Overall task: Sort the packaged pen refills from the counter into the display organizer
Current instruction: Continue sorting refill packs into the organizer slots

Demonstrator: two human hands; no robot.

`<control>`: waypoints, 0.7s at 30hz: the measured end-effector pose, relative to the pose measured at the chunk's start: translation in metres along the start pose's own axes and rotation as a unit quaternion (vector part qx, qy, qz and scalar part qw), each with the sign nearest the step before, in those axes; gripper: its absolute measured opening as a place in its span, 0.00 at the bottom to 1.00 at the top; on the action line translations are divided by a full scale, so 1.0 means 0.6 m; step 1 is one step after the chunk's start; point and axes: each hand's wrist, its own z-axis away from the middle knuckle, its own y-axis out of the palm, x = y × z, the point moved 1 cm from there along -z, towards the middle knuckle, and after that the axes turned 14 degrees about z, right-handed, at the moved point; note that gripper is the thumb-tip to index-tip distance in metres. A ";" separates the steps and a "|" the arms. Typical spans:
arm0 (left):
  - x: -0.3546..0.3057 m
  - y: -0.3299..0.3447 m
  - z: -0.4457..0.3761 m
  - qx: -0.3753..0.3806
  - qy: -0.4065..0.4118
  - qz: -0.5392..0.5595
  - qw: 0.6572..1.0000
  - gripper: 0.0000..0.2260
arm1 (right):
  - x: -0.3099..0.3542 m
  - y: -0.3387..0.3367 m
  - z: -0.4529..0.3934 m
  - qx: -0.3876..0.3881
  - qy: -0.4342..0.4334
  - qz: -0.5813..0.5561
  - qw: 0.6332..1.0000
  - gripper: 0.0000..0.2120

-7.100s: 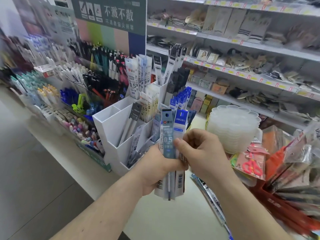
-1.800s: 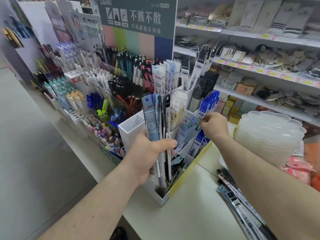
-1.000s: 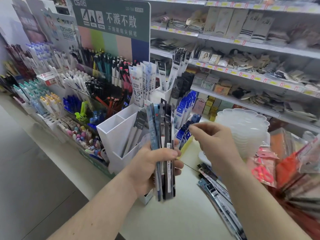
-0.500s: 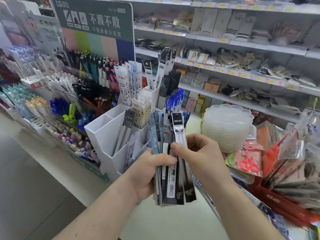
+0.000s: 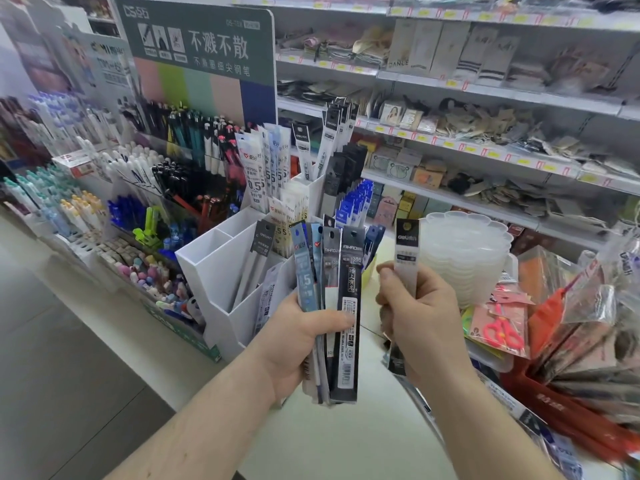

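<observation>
Refill packets (image 5: pixel 332 306) stood fanned upright in the left hand (image 5: pixel 294 348), its fingers curled round their lower halves and the thumb pressed across the front of a black packet. The right hand (image 5: pixel 422 317) gripped a single pale refill packet (image 5: pixel 407 258) with a black header, held upright just beside the bunch and apart from it. Both hands hovered above the white counter (image 5: pixel 346 441). Behind them stood the white display organizer (image 5: pixel 221 268), a stepped set of open compartments: one near compartment held a grey-headed packet leaning at a tilt, and the taller rear ones held white, black and blue packets upright. More packets (image 5: pixel 502 400) lay flat on the counter below the right forearm, partly hidden. To the right of the organizer sat a stack of clear scalloped trays (image 5: pixel 467 251), and beside it a pink packet of scissors (image 5: pixel 502 327). Racks of pens (image 5: pixel 180 140) filled the left under a green sign (image 5: pixel 197 43).
</observation>
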 end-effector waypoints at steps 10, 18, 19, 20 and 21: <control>-0.003 0.007 0.010 0.087 0.002 -0.023 0.996 0.16 | 0.004 0.007 0.001 0.120 0.010 0.011 0.993 0.15; -0.009 0.014 0.011 0.109 -0.017 0.045 0.993 0.19 | -0.005 -0.001 0.005 0.166 0.064 -0.045 0.983 0.23; -0.009 0.014 0.010 0.102 -0.013 0.043 0.994 0.18 | -0.007 -0.001 0.005 0.171 0.075 -0.051 0.981 0.24; -0.008 0.015 0.010 0.093 -0.010 0.041 0.995 0.17 | -0.010 0.000 0.005 0.172 0.084 -0.058 0.980 0.24; -0.007 0.016 0.009 0.085 -0.008 0.039 0.996 0.16 | -0.013 0.001 0.006 0.173 0.091 -0.065 0.978 0.24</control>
